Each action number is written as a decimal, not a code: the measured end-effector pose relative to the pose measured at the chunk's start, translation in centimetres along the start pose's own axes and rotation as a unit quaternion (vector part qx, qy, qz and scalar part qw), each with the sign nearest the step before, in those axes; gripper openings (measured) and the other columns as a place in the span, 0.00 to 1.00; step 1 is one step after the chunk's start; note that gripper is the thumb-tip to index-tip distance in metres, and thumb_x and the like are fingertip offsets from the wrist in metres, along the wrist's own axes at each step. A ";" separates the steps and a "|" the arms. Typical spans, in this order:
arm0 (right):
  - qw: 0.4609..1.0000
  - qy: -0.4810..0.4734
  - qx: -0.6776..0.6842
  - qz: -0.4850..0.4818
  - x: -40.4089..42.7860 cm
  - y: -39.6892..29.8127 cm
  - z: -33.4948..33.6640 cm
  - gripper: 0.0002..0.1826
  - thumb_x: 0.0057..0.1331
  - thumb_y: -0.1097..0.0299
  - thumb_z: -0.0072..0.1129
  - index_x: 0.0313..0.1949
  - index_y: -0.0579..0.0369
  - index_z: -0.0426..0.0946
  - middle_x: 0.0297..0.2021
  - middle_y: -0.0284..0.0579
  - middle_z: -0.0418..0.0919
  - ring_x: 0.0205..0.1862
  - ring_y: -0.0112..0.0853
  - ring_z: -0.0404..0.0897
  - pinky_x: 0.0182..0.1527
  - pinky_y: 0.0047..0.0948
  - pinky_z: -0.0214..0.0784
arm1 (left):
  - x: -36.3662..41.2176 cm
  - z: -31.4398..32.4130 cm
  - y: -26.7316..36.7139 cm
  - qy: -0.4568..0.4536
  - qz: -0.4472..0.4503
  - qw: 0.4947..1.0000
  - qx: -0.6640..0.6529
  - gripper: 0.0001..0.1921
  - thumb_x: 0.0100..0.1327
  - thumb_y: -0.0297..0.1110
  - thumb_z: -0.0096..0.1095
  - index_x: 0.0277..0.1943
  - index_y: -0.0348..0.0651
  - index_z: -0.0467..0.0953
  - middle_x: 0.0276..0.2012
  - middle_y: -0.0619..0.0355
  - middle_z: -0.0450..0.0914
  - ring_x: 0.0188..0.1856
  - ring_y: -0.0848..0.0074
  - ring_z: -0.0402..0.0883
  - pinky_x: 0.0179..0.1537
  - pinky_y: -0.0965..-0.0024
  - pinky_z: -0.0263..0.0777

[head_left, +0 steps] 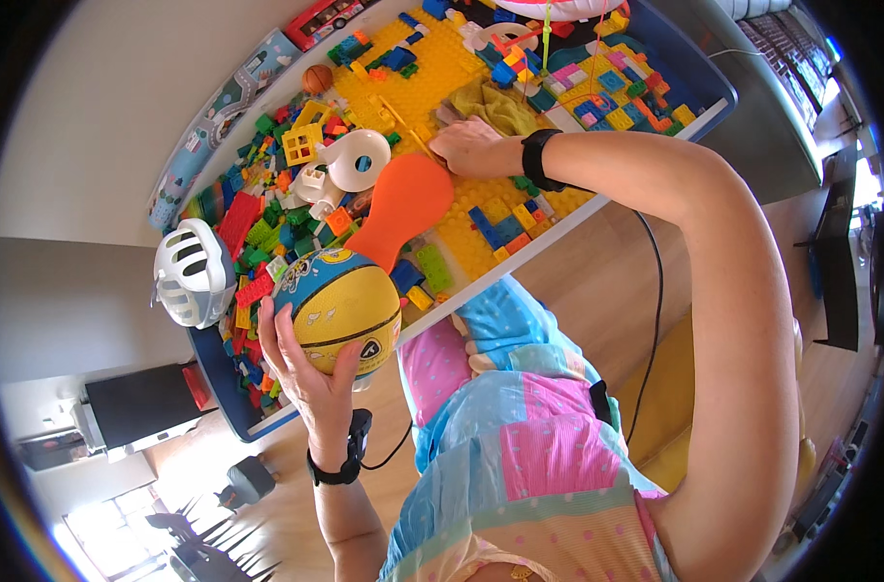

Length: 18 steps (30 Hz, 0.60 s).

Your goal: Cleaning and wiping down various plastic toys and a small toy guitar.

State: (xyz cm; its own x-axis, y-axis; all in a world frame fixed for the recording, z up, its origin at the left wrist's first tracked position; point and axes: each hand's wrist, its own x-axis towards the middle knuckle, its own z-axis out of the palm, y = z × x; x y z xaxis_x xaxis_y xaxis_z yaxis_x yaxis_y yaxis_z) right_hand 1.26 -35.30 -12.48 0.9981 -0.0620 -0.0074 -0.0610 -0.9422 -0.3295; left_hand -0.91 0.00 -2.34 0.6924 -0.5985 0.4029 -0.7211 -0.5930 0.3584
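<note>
My left hand (307,364) grips a small toy basketball (344,309) with yellow and blue panels, fingers along its left side and thumb in front. The ball is over the near left edge of a table full of toy bricks. My right hand (475,149) is low over a yellow studded baseplate (442,69), its fingertips mostly hidden. A thin yellow strip (413,134) meets its fingers; whether they grip it is unclear. Behind it lies a crumpled olive cloth (496,105). An orange paddle-shaped piece (413,193) lies between the hands, its narrow end partly behind the ball.
Loose bricks (267,233) are heaped on the table's left side, with white round plastic parts (358,161) on top. A white-grey helmet-like item (192,273) overhangs the left rim. A small orange ball (317,78) sits farther back. Below the near rim, a black cable (659,305) hangs.
</note>
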 end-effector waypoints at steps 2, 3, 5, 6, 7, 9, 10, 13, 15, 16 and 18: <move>0.999 0.026 0.015 0.013 -0.2 0.0 -0.2 0.07 0.55 0.72 0.52 0.33 0.53 0.78 0.34 0.51 0.79 0.41 0.45 0.77 0.41 0.42 0.66 | 0.1 0.0 0.0 0.002 -0.005 1.000 -0.018 0.39 0.50 0.42 0.72 0.62 0.40 0.60 0.66 0.46 0.56 0.65 0.51 0.58 0.62 0.53 0.55; 0.998 0.053 0.032 0.027 -0.3 -0.1 -0.7 0.07 0.55 0.71 0.54 0.34 0.56 0.77 0.34 0.51 0.79 0.40 0.43 0.77 0.42 0.41 0.66 | 0.2 -0.1 0.1 0.002 -0.007 0.999 -0.035 0.39 0.50 0.42 0.72 0.62 0.40 0.61 0.66 0.46 0.57 0.65 0.51 0.58 0.62 0.52 0.54; 0.987 0.081 0.138 0.006 -0.3 -0.1 -2.7 0.08 0.57 0.70 0.56 0.36 0.57 0.77 0.35 0.49 0.79 0.39 0.39 0.77 0.42 0.37 0.67 | 0.2 -0.1 0.0 0.007 -0.007 0.999 -0.031 0.39 0.50 0.43 0.72 0.62 0.40 0.61 0.66 0.45 0.57 0.65 0.50 0.58 0.63 0.52 0.54; 0.963 0.108 0.248 -0.010 -0.4 -0.3 -4.1 0.09 0.59 0.69 0.57 0.38 0.57 0.77 0.36 0.48 0.78 0.38 0.35 0.78 0.42 0.33 0.69 | 0.1 -0.3 0.0 0.009 -0.002 1.000 -0.025 0.38 0.50 0.43 0.72 0.61 0.41 0.61 0.65 0.45 0.57 0.65 0.49 0.58 0.63 0.51 0.53; 0.964 0.104 0.244 -0.018 -0.7 -0.7 -5.2 0.09 0.59 0.69 0.57 0.38 0.57 0.77 0.36 0.48 0.78 0.38 0.35 0.78 0.42 0.33 0.69 | 0.1 -0.4 -0.1 0.015 -0.009 1.000 -0.025 0.38 0.50 0.43 0.72 0.61 0.41 0.61 0.65 0.45 0.57 0.65 0.49 0.58 0.63 0.51 0.53; 0.836 0.092 0.540 0.036 -2.0 -2.0 -7.0 0.12 0.64 0.67 0.57 0.43 0.61 0.76 0.36 0.42 0.77 0.38 0.27 0.76 0.43 0.24 0.68 | 0.0 -0.4 -0.2 0.012 0.004 1.000 -0.004 0.39 0.50 0.45 0.72 0.61 0.41 0.61 0.65 0.44 0.57 0.65 0.48 0.57 0.63 0.49 0.53; 0.839 0.091 0.535 0.034 -2.7 -2.4 -7.6 0.12 0.64 0.67 0.57 0.43 0.61 0.76 0.36 0.42 0.77 0.38 0.27 0.76 0.43 0.24 0.68 | 0.0 -0.4 -0.3 0.017 0.001 1.000 -0.007 0.39 0.50 0.45 0.72 0.61 0.41 0.61 0.65 0.44 0.57 0.65 0.48 0.57 0.63 0.49 0.53; 0.702 0.070 0.707 0.046 -4.2 -3.5 -8.5 0.12 0.69 0.68 0.51 0.46 0.63 0.75 0.35 0.36 0.75 0.37 0.23 0.73 0.42 0.21 0.66 | 0.0 -0.4 -0.5 0.023 0.005 1.000 -0.007 0.39 0.49 0.48 0.72 0.61 0.41 0.62 0.64 0.44 0.58 0.65 0.47 0.57 0.62 0.48 0.53; 0.656 0.050 0.753 0.015 -4.8 -3.7 -8.9 0.13 0.70 0.68 0.49 0.47 0.64 0.74 0.35 0.38 0.76 0.36 0.24 0.72 0.43 0.22 0.65 | -0.1 -0.4 -0.5 0.017 0.013 1.000 0.020 0.39 0.52 0.46 0.69 0.63 0.39 0.60 0.65 0.46 0.58 0.64 0.51 0.61 0.61 0.55 0.59; 0.659 0.047 0.751 0.014 -5.0 -3.8 -8.9 0.13 0.70 0.68 0.49 0.47 0.64 0.74 0.35 0.38 0.76 0.36 0.24 0.72 0.43 0.22 0.65 | -0.1 -0.4 -0.6 0.020 0.010 1.000 0.019 0.39 0.52 0.46 0.69 0.63 0.39 0.60 0.65 0.46 0.58 0.64 0.51 0.61 0.61 0.55 0.59; 0.643 0.033 0.765 0.005 -5.3 -4.0 -9.1 0.13 0.69 0.69 0.51 0.48 0.64 0.73 0.36 0.39 0.77 0.35 0.21 0.72 0.42 0.21 0.68 | -0.2 -0.2 -0.8 0.029 0.007 1.000 -0.008 0.41 0.48 0.49 0.73 0.62 0.42 0.61 0.64 0.44 0.58 0.64 0.48 0.58 0.61 0.48 0.55</move>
State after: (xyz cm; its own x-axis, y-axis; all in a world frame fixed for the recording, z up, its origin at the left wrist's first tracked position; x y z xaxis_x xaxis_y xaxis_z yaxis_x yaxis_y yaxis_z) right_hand -3.88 -34.18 -2.51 0.9919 -0.1264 0.0072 0.0678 0.4820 -0.8735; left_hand -0.44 0.70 -2.53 0.6796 -0.5742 0.4565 -0.7317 -0.5753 0.3656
